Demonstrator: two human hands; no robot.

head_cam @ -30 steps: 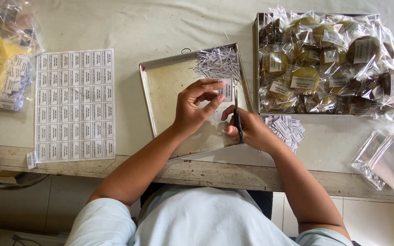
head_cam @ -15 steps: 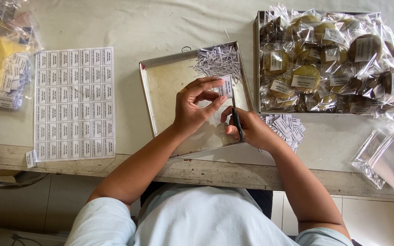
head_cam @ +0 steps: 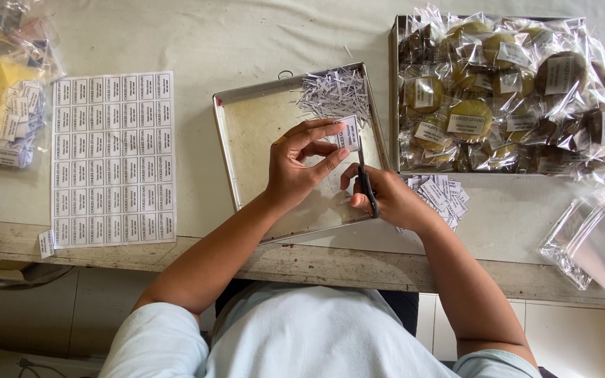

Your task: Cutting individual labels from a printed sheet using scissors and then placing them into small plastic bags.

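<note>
My left hand (head_cam: pixel 301 162) pinches a small white printed label (head_cam: pixel 348 133) between thumb and fingers, over a shallow metal tray (head_cam: pixel 250 136). My right hand (head_cam: pixel 386 199) grips dark-handled scissors (head_cam: pixel 364 178), whose blades point up at the label's edge. A heap of thin paper trimmings (head_cam: pixel 334 92) lies in the tray's far right corner. A small pile of cut labels (head_cam: pixel 441 196) rests on the table just right of my right hand.
An uncut sheet of labels (head_cam: pixel 113 157) lies at the left. A clear bag of cut labels (head_cam: pixel 12 105) sits at the far left. A metal tray of bagged cookies (head_cam: pixel 505 91) stands at the right, with empty clear bags (head_cam: pixel 593 234) below it. The table's front edge (head_cam: pixel 302 262) is worn.
My hands stay in nearly the same place over the tray. The left fingers have shifted the label slightly against the scissors.
</note>
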